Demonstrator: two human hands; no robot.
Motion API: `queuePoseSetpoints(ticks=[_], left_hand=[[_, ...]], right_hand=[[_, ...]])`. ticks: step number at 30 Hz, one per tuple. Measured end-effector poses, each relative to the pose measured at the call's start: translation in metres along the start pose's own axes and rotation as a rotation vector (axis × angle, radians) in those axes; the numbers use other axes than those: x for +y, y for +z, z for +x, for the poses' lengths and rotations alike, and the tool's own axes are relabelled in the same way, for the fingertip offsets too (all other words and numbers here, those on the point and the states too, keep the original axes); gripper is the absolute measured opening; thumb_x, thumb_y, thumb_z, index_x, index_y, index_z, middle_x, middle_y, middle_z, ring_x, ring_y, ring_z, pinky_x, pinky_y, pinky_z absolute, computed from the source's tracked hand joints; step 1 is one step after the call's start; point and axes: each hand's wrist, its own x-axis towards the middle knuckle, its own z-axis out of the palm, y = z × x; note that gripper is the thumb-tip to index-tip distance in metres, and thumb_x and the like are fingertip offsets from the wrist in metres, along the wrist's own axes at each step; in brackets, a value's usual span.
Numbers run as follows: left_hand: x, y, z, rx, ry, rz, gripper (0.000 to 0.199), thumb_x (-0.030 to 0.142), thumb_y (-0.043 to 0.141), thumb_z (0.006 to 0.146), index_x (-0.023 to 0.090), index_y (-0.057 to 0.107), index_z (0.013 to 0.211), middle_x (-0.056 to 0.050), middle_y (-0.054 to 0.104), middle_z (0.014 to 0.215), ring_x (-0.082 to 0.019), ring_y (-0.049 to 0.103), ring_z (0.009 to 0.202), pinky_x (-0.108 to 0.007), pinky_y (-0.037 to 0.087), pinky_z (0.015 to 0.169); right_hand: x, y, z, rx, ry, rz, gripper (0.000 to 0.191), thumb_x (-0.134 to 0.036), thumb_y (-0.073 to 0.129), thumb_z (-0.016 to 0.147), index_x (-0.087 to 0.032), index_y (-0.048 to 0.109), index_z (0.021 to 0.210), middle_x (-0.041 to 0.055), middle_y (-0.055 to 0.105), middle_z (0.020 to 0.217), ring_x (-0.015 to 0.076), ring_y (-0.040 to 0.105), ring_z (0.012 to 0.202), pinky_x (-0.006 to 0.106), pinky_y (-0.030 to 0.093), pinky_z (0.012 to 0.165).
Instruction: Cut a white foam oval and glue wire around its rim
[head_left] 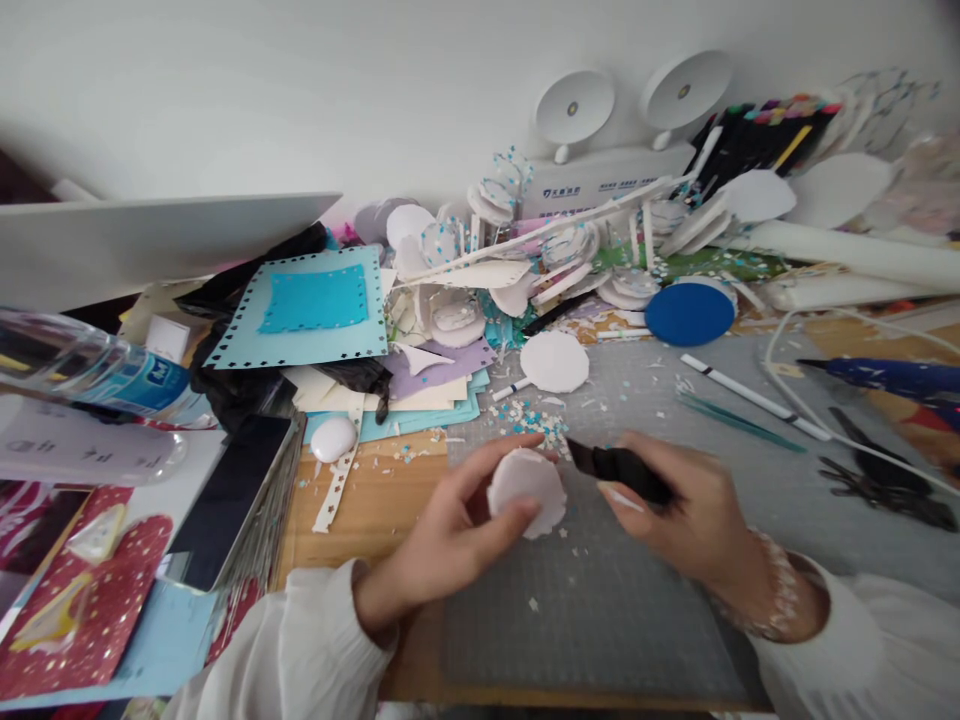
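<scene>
My left hand (469, 515) pinches a white foam disc (527, 490) with a ragged edge, its thumb lying across the front. In my right hand (686, 500) is a black-handled utility knife (619, 468). Its short blade points left, a small gap away from the disc. Both hands are above a grey cutting mat (585, 620). Tiny blue and white scraps (536, 418) lie scattered just beyond the disc. A second white disc (555, 361) rests flat on the mat further back.
On the right lie green tweezers (742, 422), a white pen (750, 395), black scissors (885, 470) and a blue glue gun (892, 375) with its cord. A blue round lid (690, 312) sits behind. Left are a phone (229, 500), a water bottle (90, 365) and stacked paper (405, 395).
</scene>
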Motion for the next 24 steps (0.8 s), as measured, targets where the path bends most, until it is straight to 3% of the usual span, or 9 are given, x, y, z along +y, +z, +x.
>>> queuePoseSetpoints(ticks=[7, 13, 19, 24], left_hand=[[0.004, -0.002, 0.004, 0.062, -0.164, -0.172, 0.044, 0.037, 0.072, 0.084, 0.019, 0.061, 0.123, -0.011, 0.075, 0.11, -0.022, 0.071, 0.093, -0.03, 0.054, 0.079], [-0.005, -0.005, 0.005, 0.061, -0.15, -0.195, 0.038, 0.038, 0.073, 0.083, 0.017, 0.064, 0.114, -0.01, 0.076, 0.103, -0.022, 0.071, 0.091, -0.031, 0.053, 0.078], [0.008, -0.001, 0.003, 0.102, -0.036, 0.076, 0.026, 0.035, 0.07, 0.086, 0.018, 0.069, 0.104, -0.008, 0.077, 0.101, -0.022, 0.07, 0.095, -0.031, 0.053, 0.081], [0.023, -0.002, 0.0, 0.092, 0.177, 0.606, 0.017, 0.024, 0.059, 0.091, 0.02, 0.072, 0.1, -0.006, 0.077, 0.103, -0.02, 0.07, 0.097, -0.033, 0.053, 0.09]], right_hand=[[0.008, 0.001, 0.007, 0.055, 0.304, 0.269, 0.035, -0.036, 0.06, 0.084, -0.023, 0.041, 0.059, -0.0055, 0.036, 0.05, 0.0108, 0.035, 0.046, 0.025, 0.028, 0.041], [0.013, -0.007, 0.027, 0.062, 0.39, 0.42, 0.046, -0.043, 0.046, 0.094, -0.023, 0.04, 0.053, -0.0033, 0.041, 0.045, 0.0118, 0.041, 0.042, 0.026, 0.034, 0.041], [0.018, -0.008, 0.031, 0.091, 0.468, 0.495, 0.048, -0.049, 0.045, 0.094, -0.023, 0.043, 0.054, -0.0026, 0.044, 0.043, 0.0116, 0.042, 0.04, 0.027, 0.034, 0.041], [0.021, -0.007, 0.032, 0.095, 0.519, 0.557, 0.049, -0.055, 0.047, 0.093, -0.023, 0.044, 0.056, -0.0032, 0.043, 0.043, 0.0116, 0.04, 0.039, 0.027, 0.033, 0.039]])
